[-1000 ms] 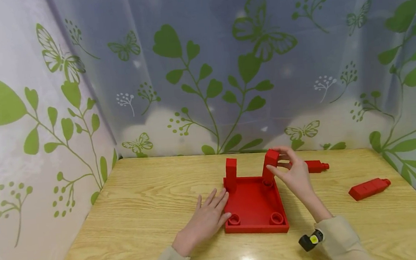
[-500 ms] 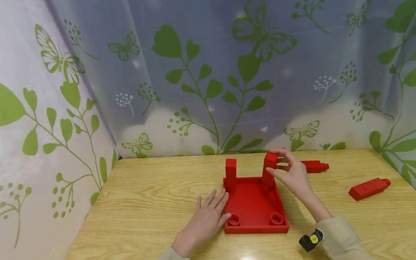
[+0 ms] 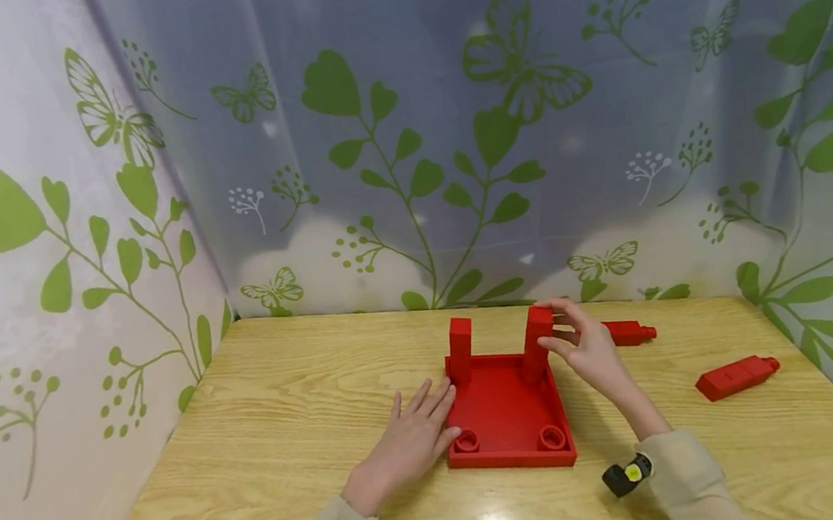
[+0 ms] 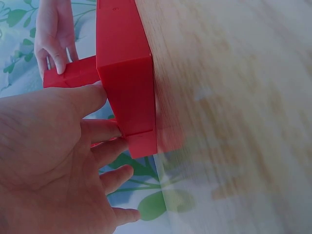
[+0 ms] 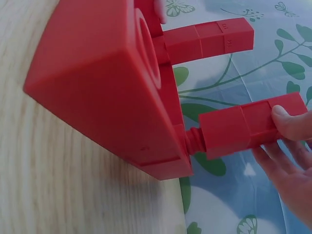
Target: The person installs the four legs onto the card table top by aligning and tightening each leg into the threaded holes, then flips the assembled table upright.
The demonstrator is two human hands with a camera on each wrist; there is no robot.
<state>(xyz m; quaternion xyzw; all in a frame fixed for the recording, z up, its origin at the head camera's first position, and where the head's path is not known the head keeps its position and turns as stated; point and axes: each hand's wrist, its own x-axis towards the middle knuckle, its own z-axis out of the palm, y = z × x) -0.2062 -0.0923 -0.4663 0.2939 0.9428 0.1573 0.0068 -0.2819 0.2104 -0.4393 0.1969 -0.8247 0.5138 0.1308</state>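
A red square tabletop point(image 3: 506, 406) lies underside up on the table, with raised edges and round sockets at its corners. My right hand point(image 3: 593, 356) pinches the upper part of a red block-shaped leg point(image 3: 536, 342), which stands at the far right corner. In the right wrist view, some of its threaded end point(image 5: 196, 140) shows at the socket. Another red leg point(image 3: 461, 348) stands upright at the far left corner. My left hand point(image 3: 413, 443) rests against the tabletop's left edge, its fingers extended. Two ring sockets at the near corners hold no leg.
Two loose red legs lie on the wooden table point(image 3: 298, 439): one leg point(image 3: 630, 332) behind my right hand, partly hidden, and another leg point(image 3: 738, 377) farther right. A patterned curtain point(image 3: 408, 169) hangs behind the table's far edge and along the sides.
The leg in my right hand has gone from tilted to nearly upright and sits slightly lower at the far right corner. My left hand stays in place.
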